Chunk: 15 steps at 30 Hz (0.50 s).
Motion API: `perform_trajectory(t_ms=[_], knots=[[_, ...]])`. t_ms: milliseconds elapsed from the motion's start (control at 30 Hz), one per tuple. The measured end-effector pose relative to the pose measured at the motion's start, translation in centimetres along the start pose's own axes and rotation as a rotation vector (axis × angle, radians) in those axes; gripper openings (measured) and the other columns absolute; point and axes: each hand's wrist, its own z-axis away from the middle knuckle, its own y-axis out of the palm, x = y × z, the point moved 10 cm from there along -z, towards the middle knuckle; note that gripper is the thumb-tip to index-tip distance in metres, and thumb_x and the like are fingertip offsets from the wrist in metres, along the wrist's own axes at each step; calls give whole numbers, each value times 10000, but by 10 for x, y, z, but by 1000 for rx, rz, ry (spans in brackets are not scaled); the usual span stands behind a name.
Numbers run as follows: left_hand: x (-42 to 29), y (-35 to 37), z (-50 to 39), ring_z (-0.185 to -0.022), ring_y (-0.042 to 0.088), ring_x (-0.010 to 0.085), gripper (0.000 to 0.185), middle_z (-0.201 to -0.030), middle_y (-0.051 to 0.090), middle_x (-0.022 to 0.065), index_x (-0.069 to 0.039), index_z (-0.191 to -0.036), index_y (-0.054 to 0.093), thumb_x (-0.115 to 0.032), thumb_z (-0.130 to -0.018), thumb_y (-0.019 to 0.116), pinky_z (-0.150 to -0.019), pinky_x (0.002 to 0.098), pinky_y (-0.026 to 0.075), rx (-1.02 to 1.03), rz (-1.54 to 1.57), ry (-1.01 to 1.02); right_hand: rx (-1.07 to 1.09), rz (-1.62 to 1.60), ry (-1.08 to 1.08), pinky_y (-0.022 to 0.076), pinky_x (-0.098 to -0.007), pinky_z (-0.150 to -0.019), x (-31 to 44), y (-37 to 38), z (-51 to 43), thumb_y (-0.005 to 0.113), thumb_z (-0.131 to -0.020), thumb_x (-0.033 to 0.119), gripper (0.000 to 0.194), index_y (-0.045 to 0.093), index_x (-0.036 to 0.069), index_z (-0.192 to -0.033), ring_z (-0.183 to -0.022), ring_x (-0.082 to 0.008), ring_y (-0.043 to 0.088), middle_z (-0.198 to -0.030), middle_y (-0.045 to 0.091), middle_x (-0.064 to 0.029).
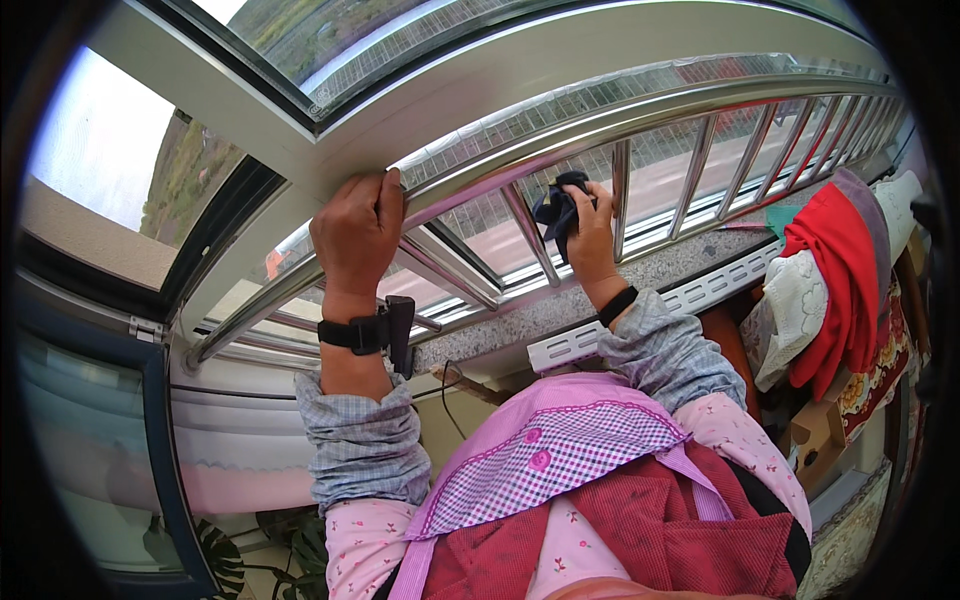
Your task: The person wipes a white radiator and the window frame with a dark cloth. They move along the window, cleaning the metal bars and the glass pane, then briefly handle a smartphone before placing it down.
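Observation:
My left hand (356, 232) is closed against the lower edge of the white window frame (330, 161); its fingertips are hidden. It covers a stretch of the stainless steel handrail (517, 165), which passes behind the hand and wrist. A black strap with a dark device (367, 334) is around that wrist. My right hand (594, 240) pinches a bunched dark cloth (559, 210) between two upright steel bars of the railing. Behind the cloth is lower window glass (476, 229). A black band (617, 306) circles the right wrist.
Below the railing runs a speckled stone sill (480, 334), with a white slotted strip (712, 285) along it. Red cloth (832, 277) and white knitted fabric (799, 307) are piled at right. A dark-framed window sash (161, 450) stands at left, near plant leaves (221, 559).

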Motion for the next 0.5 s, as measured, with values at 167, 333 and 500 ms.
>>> perform_trajectory(t_ms=[167, 333, 500], knots=[[0, 1, 0, -600, 599, 361, 314, -706, 628, 111, -76, -716, 642, -267, -964, 658, -537, 430, 466, 10, -25, -6, -33, 28, -139, 361, -482, -1119, 18, -1, -9, 614, -839, -76, 586, 490, 17, -1405, -1310, -466, 429, -1409, 403, -272], [-1, 2, 0, -605, 606, 355, 302, -715, 639, 108, -80, -730, 652, -268, -966, 653, -541, 429, 472, 11, -3, 0, 4, 180, -171, 327, -504, -1142, 8, 5, -10, 635, -859, -44, 650, 425, 17, -1471, -1381, -485, 358, -1492, 362, -282], [1, 2, 1, -628, 625, 344, 281, -735, 660, 109, -76, -767, 687, -259, -976, 645, -562, 410, 485, 31, -49, -2, 36, 198, -111, 290, -499, -1177, -10, 7, 26, 624, -883, -26, 622, 405, -46, -1465, -1396, -485, 345, -1530, 302, -303]])
